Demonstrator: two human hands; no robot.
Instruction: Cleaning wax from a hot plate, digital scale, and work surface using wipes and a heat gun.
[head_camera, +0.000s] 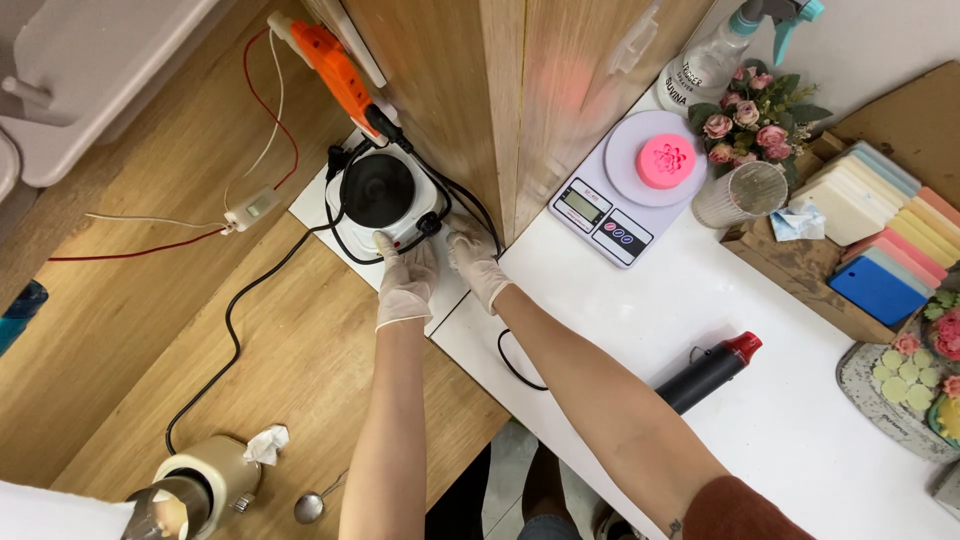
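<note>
1. Our left hand (405, 282), in a thin pale glove, rests on the front edge of the small hot plate (383, 200), fingers flat and together against its white body; we cannot tell whether it grips or only presses.
2. Our right hand (474, 258), gloved too, lies just beside the hot plate's right front corner, near its knob, fingers loosely curled and clamped on nothing that we can see. The two hands are a little apart.
3. The hot plate sits on a white mat (322, 200) on the wooden tabletop (150, 330), right by the wooden post (470, 90), its round black top bare.
4. We judge it stiff, compact and fairly heavy for its size. The black top may be hot, so the white sides and front are the places to take hold, one hand on each side.
5. Black cords (235, 310) loop from its back and front, and would drag or snag if it were shifted.
6. An orange tool (335, 65) lies just behind it, with thin red and white wires (262, 105) nearby.
7. On the white counter (760, 430) to the right stand a kitchen scale (612, 195) carrying a pink flower-shaped soap (665, 160), a spray bottle (715, 60), a black heat gun (708, 375) and a row of coloured soap bars (885, 230).
8. At lower left we see a jug (195, 490) and a spoon (312, 505).
</note>
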